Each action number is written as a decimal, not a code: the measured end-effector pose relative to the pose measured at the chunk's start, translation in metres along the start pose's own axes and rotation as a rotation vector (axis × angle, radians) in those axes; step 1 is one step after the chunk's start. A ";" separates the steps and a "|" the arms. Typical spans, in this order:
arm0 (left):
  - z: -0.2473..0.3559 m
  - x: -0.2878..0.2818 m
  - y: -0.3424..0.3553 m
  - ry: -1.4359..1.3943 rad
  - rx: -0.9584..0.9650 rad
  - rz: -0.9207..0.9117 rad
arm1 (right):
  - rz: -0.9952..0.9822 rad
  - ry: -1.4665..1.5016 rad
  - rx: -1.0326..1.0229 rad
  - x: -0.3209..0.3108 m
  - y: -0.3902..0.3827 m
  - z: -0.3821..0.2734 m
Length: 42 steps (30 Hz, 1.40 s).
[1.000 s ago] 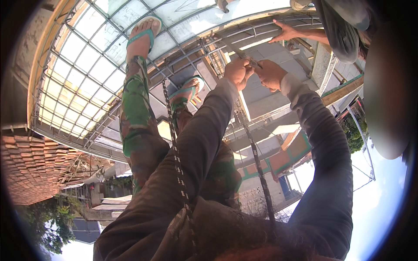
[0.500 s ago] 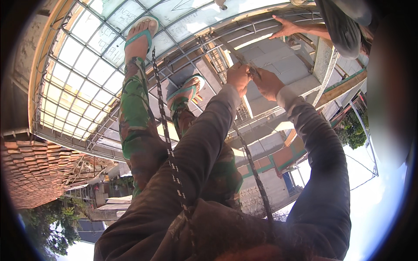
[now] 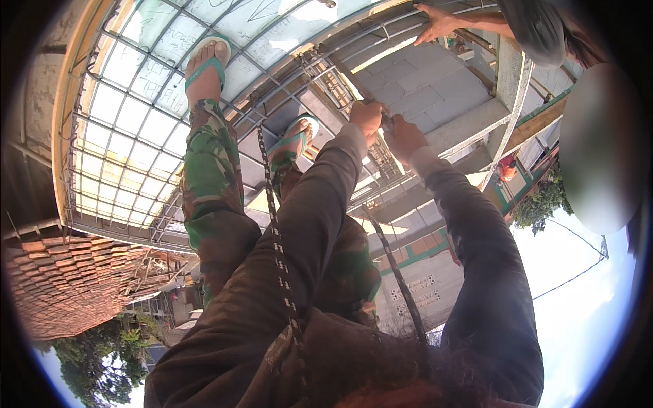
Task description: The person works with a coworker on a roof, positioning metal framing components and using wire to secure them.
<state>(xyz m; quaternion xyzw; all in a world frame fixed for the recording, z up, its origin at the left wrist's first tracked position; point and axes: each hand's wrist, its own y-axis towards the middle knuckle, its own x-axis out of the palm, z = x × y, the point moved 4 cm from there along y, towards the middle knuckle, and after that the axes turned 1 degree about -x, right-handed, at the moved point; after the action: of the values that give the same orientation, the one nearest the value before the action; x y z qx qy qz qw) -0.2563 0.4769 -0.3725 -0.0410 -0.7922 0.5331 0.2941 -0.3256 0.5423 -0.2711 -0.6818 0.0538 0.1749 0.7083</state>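
Observation:
My left hand (image 3: pixel 365 121) and my right hand (image 3: pixel 403 139) are closed side by side around a dark metal tool (image 3: pixel 386 117), mostly hidden by my fingers, at the middle right of the view above the drop past the rebar. My feet, in teal-strapped flip-flops (image 3: pixel 206 71), are at a steel rebar mesh (image 3: pixel 136 98) laid over pale boards. My camouflage trouser legs (image 3: pixel 211 197) run down behind my grey-brown sleeves. Two dark speckled cords (image 3: pixel 275 224) hang near my arms.
A co-worker's hand (image 3: pixel 439 26) reaches along the rebar at top right, beside their grey-clad leg (image 3: pixel 534 30). A wooden form edge (image 3: pixel 64 129) borders the mesh. Below lie block walls (image 3: pixel 422 88), concrete beams, a tiled roof (image 3: pixel 64 279), trees and overhead wires (image 3: pixel 571 231).
Compared with a second ago, both my hands sit slightly lower in the picture, the right one also further left, still closed on the tool. The co-worker's hand appears higher and further left.

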 end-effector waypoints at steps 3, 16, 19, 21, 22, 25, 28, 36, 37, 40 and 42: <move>-0.002 0.001 0.004 0.033 -0.051 0.028 | -0.033 0.008 0.062 0.005 -0.001 0.003; -0.017 -0.010 0.029 0.123 0.013 0.038 | -0.053 0.094 0.096 0.024 0.011 0.033; -0.007 -0.001 0.030 0.053 0.096 0.104 | -0.069 0.082 0.032 0.010 0.015 0.019; 0.008 0.015 0.010 -0.030 0.126 0.071 | -0.061 0.059 -0.020 -0.015 0.002 0.005; 0.015 0.018 0.006 -0.116 0.158 0.033 | -0.044 0.021 -0.078 -0.033 0.003 -0.006; 0.017 0.030 0.007 -0.053 0.124 -0.009 | -0.093 -0.136 -0.148 -0.045 0.013 -0.008; 0.017 0.037 0.016 0.016 0.083 -0.056 | -0.063 -0.280 -0.215 -0.048 0.021 0.006; 0.001 0.022 0.028 0.050 0.178 -0.006 | -0.212 0.237 0.005 -0.044 0.019 0.022; 0.009 0.023 0.026 0.083 0.266 0.076 | -0.076 0.098 -0.134 -0.043 0.021 0.020; 0.026 0.029 0.018 0.119 0.249 -0.123 | 0.032 0.152 -0.131 -0.036 0.004 0.021; 0.022 0.035 0.008 0.146 0.230 -0.114 | -0.020 0.094 -0.145 -0.055 -0.020 0.013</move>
<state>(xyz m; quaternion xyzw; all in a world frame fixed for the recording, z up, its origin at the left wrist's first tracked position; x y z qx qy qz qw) -0.2982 0.4751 -0.3707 -0.0008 -0.7033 0.5986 0.3835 -0.3725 0.5458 -0.2336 -0.7393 0.0673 0.1390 0.6555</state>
